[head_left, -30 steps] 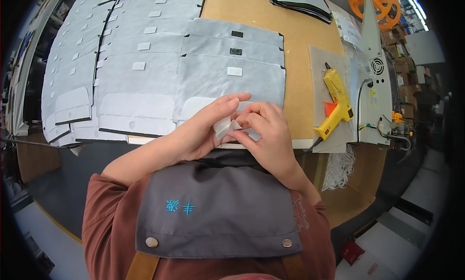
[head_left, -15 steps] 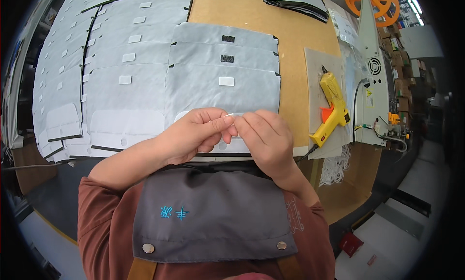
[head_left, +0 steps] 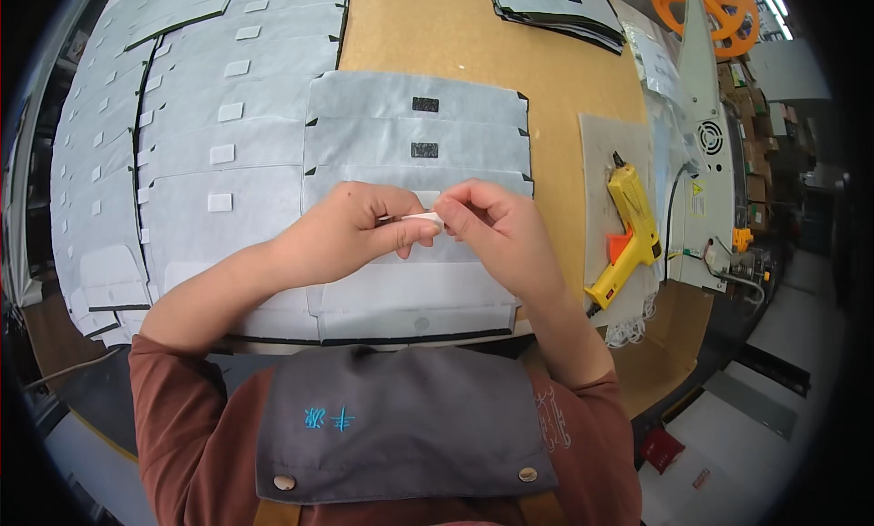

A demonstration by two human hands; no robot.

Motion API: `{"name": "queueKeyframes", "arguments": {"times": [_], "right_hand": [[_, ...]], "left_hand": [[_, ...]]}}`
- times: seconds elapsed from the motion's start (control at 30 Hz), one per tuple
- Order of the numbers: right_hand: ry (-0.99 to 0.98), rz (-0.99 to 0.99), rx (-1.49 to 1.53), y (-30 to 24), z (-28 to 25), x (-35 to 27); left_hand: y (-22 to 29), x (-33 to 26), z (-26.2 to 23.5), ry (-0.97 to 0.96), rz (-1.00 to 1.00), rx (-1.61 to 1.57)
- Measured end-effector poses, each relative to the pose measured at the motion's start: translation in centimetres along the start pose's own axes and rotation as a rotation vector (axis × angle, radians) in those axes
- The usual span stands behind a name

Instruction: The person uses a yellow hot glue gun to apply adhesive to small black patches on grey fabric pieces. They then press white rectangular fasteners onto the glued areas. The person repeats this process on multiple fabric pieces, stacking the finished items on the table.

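Observation:
Between the thumb and fingers of my left hand is a small white rectangular patch. My right hand pinches at the right end of that patch; any thin backing between its fingertips is too small to make out. Both hands hover over a row of overlapping light grey fabric panels. Two of these panels carry black fuzzy patches, an upper one and a lower one. Just behind my fingers another white patch lies on the nearest panel, partly covered by my hands.
More overlapping grey panels with white patches spread across the left. To the right, a yellow glue gun lies on a pale board. A panel stack sits at the far right of the tan tabletop, near a machine with an orange reel.
Both hands have moved slightly away from me, and the white patch now shows broader between them. My right fingers have turned at its end. The whole view has shifted somewhat.

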State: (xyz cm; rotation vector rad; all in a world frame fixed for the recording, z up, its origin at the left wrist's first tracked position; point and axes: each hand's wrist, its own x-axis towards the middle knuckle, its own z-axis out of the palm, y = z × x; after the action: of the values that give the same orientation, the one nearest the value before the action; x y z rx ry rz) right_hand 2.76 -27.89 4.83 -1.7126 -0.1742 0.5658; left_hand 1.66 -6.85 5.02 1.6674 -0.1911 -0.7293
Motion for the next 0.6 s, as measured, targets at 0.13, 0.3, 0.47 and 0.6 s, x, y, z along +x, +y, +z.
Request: {"name": "queueKeyframes", "arguments": {"times": [0.13, 0.3, 0.47, 0.6], "right_hand": [[-0.014, -0.04, -0.05, 0.1, -0.2, 1.3], [0.155, -0.164, -0.363, 0.3, 0.2, 3.9], [0.153, -0.146, -0.5, 0.3, 0.5, 6.8], [0.19, -0.189, -0.599, 1.6, 0.1, 7.7]], "left_hand": [[-1.0, 0.7, -1.0, 0.034, 0.037, 0.092], [-2.3, 1.9, -2.1, 0.383, 0.328, 0.507], [-4.1, 3.1, -2.9, 0.663, 0.476, 0.714], [-4.9, 3.5, -2.7, 0.634, 0.493, 0.805]]}}
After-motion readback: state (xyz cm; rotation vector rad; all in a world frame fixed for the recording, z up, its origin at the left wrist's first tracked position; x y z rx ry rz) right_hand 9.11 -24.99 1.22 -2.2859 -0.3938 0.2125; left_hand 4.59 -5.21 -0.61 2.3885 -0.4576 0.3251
